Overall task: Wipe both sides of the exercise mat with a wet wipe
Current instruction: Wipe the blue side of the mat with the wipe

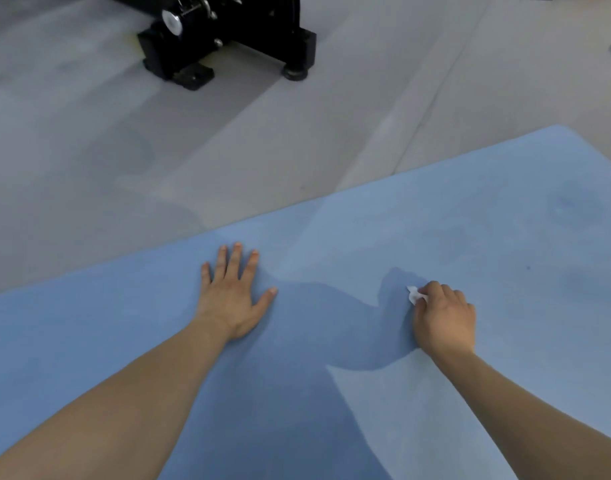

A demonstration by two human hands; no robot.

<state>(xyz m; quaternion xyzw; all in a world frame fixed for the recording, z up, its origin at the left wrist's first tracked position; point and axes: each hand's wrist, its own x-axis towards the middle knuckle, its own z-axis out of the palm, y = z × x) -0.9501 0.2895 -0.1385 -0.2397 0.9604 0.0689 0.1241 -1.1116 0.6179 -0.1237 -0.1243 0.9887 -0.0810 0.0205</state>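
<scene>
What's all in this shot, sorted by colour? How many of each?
Blue: 1, the exercise mat
White: 1, the wet wipe pinched in the right hand
Black: 1, the machine base on the floor
Bare hands: 2, with the left hand flat on the mat
Total: 5

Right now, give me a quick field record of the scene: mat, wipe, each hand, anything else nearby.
mat: blue exercise mat, flat on the grey floor
wipe: small white wet wipe, bunched, on the mat
right hand: fingers curled round the wipe, pressing it on the mat
left hand: flat, fingers spread, resting on the mat
nearby: black machine base on the floor beyond the mat
</scene>
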